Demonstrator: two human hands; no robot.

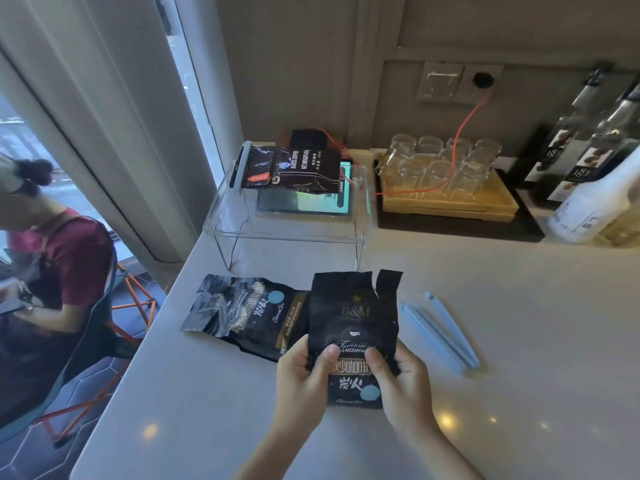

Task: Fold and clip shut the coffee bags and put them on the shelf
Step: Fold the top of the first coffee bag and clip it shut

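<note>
I hold a black coffee bag (353,317) upright over the counter, its torn top open. My left hand (303,374) grips its left edge and my right hand (403,379) grips its right edge, thumbs on the front. A second black coffee bag (242,311) lies flat on the counter just to the left. Two light blue sealing clips (441,332) lie to the right of the held bag. On top of the clear acrylic shelf (287,233) lies a third coffee bag (294,168) with a blue clip (241,168) across its left end.
A tablet (304,206) with a lit screen sits under the shelf. A tray of upturned glasses (440,168) and bottles (595,157) stand at the back right, with an orange cable (464,123) running to a wall socket. A seated person (52,271) is left of the counter.
</note>
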